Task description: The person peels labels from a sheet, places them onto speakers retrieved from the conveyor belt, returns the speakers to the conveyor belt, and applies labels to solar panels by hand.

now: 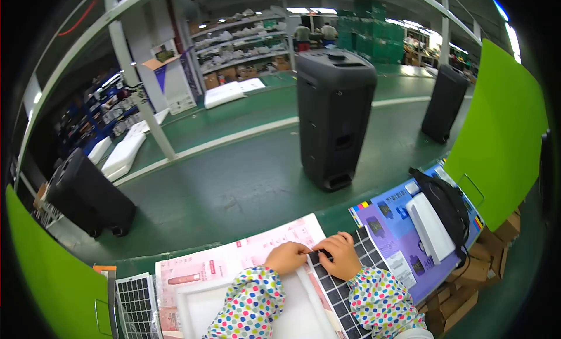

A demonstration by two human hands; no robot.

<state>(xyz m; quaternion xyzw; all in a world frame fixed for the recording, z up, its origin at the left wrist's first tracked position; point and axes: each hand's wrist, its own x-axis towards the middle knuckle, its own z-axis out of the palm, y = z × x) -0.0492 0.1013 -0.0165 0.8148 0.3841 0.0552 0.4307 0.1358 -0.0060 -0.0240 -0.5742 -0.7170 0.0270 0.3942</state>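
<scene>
My left hand (286, 257) is closed, its fingertips pinched at the upper left edge of a sheet of black rectangular stickers (334, 292). My right hand (340, 256) rests over the top of that sheet, fingers bent and drawn together near the same corner. What lies between the fingertips is too small to make out. Under my left forearm is a white foam tray (198, 307), on a pink and white printed sheet (228, 251). Another sheet of black stickers (135, 301) lies at the left.
Tall black speakers stand on the green conveyor (222, 193): one in the centre (336, 117), one left (90, 193), one right (445, 102). A purple-blue printed board (403, 234) holds a white box (429, 228) and black bag (444, 196). Green panels flank both sides; people stand far back.
</scene>
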